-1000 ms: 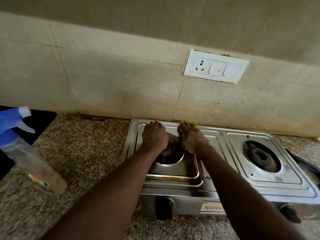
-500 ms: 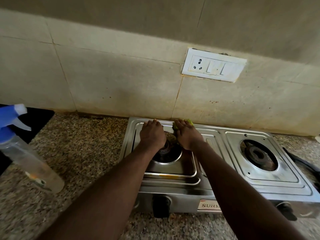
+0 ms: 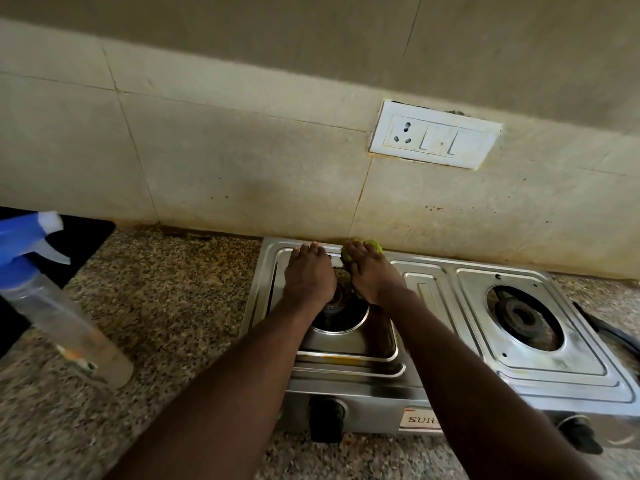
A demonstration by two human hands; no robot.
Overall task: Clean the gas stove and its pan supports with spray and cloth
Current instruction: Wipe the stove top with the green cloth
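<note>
1. Nearest, on the front face of the stove (image 3: 426, 296), are two black knobs, the left knob (image 3: 325, 422) and the right knob (image 3: 581, 433). A label (image 3: 420, 419) sits between them, partly covered by the right forearm.
2. The stove rests on a speckled countertop (image 3: 166, 306). Left of the stove and well apart from it, a spray bottle (image 3: 65, 323) with a blue trigger head stands on that countertop.
3. Both forearms reach over the stove's left half. The left burner (image 3: 341, 308) shows between the wrists.
4. The right burner (image 3: 519, 315) sits in the stove's right half, well apart from both hands. A black hose (image 3: 609, 332) curves past the stove's right end.
5. The left hand (image 3: 308, 275) lies flat at the stove's back left corner. Its fingers are straight and close together, tips on the steel, holding nothing.
6. The right hand (image 3: 372, 271) is just beside it, toward the stove's middle. Its fingers are stretched out and close together, pressing down on a green cloth (image 3: 375, 245).
7. The cloth lies under those fingers at the stove's back edge. One bit pokes out past the fingertips and another shows at the thumb side, between the two hands. The rest is hidden.
8. Behind the stove rises a stained tiled wall (image 3: 242, 174). A white socket plate (image 3: 434, 138) is set into it above the stove's middle.
</note>
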